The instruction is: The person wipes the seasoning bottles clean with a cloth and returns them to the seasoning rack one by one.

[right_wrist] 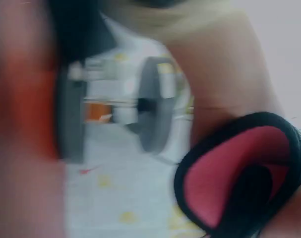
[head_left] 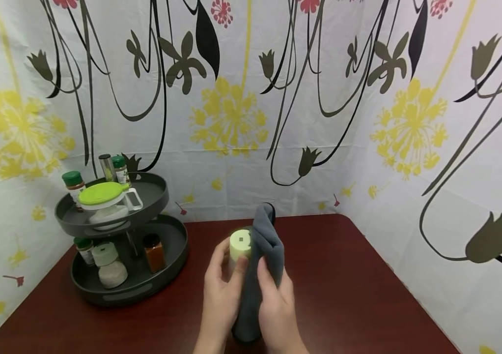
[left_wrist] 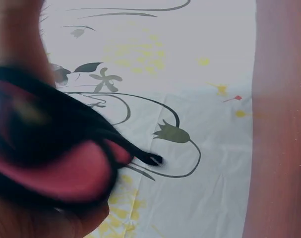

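In the head view my left hand (head_left: 223,282) grips a small container with a pale yellow-green lid (head_left: 239,240); its body is mostly hidden by the fingers. My right hand (head_left: 276,300) holds a grey cloth (head_left: 268,238) against the container's right side. The cloth hangs down between both hands, with dark edging along its top and bottom ends. Blurred dark fabric (right_wrist: 83,29) shows at the top of the right wrist view. A black strap with pink lining fills the left part of the left wrist view, and neither wrist view shows the container clearly.
A dark two-tier round rack (head_left: 129,292) stands on the left of the red-brown table (head_left: 344,295). It bears a green-lidded container (head_left: 105,194), green-capped jars, a pale-lidded shaker (head_left: 111,270) and a jar of orange-red spice (head_left: 154,254). A flower-patterned curtain (head_left: 242,191) hangs behind the table.
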Demonstrator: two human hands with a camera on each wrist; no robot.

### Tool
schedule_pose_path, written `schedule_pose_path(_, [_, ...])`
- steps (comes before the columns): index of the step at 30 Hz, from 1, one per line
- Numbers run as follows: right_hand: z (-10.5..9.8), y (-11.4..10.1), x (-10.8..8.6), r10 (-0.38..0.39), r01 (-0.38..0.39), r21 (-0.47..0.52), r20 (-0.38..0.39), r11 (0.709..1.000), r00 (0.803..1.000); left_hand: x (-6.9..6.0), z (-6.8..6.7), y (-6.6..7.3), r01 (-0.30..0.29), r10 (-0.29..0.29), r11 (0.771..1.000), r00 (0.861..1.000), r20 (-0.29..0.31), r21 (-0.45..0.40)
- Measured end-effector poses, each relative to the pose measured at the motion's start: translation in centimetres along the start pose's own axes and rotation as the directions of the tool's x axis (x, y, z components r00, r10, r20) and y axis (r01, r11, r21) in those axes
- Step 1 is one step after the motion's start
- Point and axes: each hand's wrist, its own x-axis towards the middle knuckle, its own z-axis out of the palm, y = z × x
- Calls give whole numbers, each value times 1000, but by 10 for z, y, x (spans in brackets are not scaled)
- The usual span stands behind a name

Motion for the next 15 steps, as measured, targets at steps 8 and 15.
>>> schedule_pose_path(8, [-16,17,14,243,-241,69,-22,968,970,1,1,3,-29,28,998,1000,9,47])
schedule_pose_path(15, [-7,-4,5,18,-18,-3,-92,1000,996,0,4,1,4,-9,998,996,87,57])
